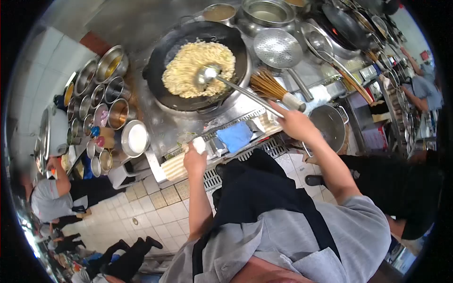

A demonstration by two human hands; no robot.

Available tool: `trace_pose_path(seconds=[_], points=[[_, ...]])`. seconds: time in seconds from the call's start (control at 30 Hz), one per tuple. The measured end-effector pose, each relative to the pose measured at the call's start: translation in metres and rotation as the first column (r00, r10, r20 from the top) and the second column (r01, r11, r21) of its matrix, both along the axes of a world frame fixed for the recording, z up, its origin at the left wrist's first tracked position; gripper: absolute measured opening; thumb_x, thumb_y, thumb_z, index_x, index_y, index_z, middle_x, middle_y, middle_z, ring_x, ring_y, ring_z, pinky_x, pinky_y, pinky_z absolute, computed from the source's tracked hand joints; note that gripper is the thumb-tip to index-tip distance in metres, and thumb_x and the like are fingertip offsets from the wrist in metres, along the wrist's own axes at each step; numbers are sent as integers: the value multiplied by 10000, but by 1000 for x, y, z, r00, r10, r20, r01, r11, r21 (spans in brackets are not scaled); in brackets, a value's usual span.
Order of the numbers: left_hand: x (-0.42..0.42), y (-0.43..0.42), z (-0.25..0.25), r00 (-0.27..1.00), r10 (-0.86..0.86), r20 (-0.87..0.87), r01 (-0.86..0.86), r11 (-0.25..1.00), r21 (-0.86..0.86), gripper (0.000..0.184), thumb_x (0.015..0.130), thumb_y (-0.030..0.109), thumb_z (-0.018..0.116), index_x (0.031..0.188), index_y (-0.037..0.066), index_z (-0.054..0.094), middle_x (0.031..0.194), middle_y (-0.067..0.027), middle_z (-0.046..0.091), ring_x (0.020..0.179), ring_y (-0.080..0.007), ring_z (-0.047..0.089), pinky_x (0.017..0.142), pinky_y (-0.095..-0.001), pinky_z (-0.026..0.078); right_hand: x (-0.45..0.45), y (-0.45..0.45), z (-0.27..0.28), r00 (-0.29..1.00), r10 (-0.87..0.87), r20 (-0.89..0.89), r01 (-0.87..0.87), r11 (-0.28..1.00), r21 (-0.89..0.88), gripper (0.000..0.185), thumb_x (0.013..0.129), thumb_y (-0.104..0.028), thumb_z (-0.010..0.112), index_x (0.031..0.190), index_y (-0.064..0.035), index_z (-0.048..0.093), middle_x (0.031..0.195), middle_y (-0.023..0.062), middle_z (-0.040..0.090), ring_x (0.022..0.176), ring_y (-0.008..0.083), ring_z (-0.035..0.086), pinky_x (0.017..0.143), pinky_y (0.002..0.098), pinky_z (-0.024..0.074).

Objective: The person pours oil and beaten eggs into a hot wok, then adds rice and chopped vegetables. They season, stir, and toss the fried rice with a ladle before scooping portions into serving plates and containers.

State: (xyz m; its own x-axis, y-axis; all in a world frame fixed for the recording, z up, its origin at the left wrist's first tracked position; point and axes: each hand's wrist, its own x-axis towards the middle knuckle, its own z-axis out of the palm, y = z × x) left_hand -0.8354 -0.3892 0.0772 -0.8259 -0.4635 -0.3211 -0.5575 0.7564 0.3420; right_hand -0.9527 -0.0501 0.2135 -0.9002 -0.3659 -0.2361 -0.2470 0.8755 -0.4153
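Note:
A large black wok (158,78) on the steel stove holds a pale yellow, grainy food (191,56). My right hand (296,123) is closed round the handle of a metal ladle (207,73), whose bowl rests in the food. My left hand (195,160), at the front edge of the stove, is closed on a white cloth (199,145). Between my hands, a folded blue cloth (234,137) lies on the front ledge. A bamboo brush (271,87) and a perforated strainer (277,48) lie to the right of the wok.
Metal bowls (135,138) with ingredients stand at the left. A large pot (325,128) is beside my right forearm. Metal basins (268,13) and another wok (342,23) are at the back. Other people (52,198) stand at the left and right.

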Motion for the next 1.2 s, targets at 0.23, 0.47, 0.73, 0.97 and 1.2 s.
trace_pose_path(seconds=[0.23,0.47,0.73,0.97,1.2], points=[[28,-29,-27,822,538,-185,-273,658,702,596,842,154,614,1374,-48,438,1310,-185,536,1164,-302,558,1003,-389,438,4,-39,-38,997,-23,69,34,987,-158,554,923,-232,504,1463,-196,388,861,266,660,804,425,655,734,518,519],[-9,-21,-13,814,562,148,-33,-209,977,470,962,381,554,1297,55,512,1110,-134,667,895,-261,679,645,-354,557,27,1,-22,984,109,140,-50,926,-374,557,940,-248,550,1451,-94,395,980,254,674,897,416,652,805,491,504],[-110,4,-6,785,606,130,-110,-70,991,570,966,601,419,1283,133,496,1122,-108,651,832,-316,677,603,-404,515,37,58,-13,981,-10,196,86,919,-384,565,986,-291,516,1479,-71,349,822,240,649,776,407,643,719,455,500],[-135,2,-29,733,644,219,-212,-90,973,539,899,574,582,1258,182,489,1250,-93,555,1032,-356,624,764,-518,551,41,74,19,945,-113,307,232,895,-382,613,939,-181,617,1485,-84,356,813,217,657,737,289,666,712,384,507],[-154,6,-30,699,633,334,-121,-355,927,148,781,158,695,868,144,576,761,-56,641,743,-307,693,599,-421,497,27,93,76,918,72,390,49,955,-292,660,928,-122,626,1512,-114,318,662,129,536,605,169,511,647,326,463]])
